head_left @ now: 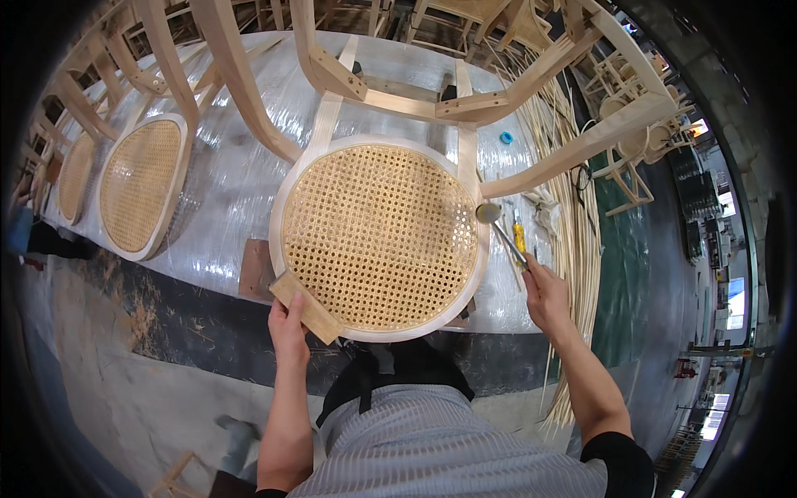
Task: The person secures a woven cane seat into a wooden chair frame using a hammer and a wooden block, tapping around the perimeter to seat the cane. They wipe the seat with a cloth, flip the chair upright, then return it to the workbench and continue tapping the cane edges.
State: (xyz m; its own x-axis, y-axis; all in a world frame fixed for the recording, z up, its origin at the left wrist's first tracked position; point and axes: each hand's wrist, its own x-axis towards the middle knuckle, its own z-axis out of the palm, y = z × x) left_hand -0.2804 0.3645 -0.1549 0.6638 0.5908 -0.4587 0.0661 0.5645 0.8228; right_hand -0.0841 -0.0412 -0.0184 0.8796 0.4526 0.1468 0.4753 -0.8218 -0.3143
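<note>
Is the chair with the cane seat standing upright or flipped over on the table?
Flipped over: the chair lies seat-down on the plastic-covered table, its wooden legs pointing up toward the camera.

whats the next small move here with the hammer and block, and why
Probably swing the hammer in the right hand down onto the wooden block. The left hand presses that block on the cane seat's rim, while the hammer is off to the side.

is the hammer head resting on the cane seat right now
No, the hammer in the right hand has its head raised just off the right rim of the cane seat, not on the weave.
</note>
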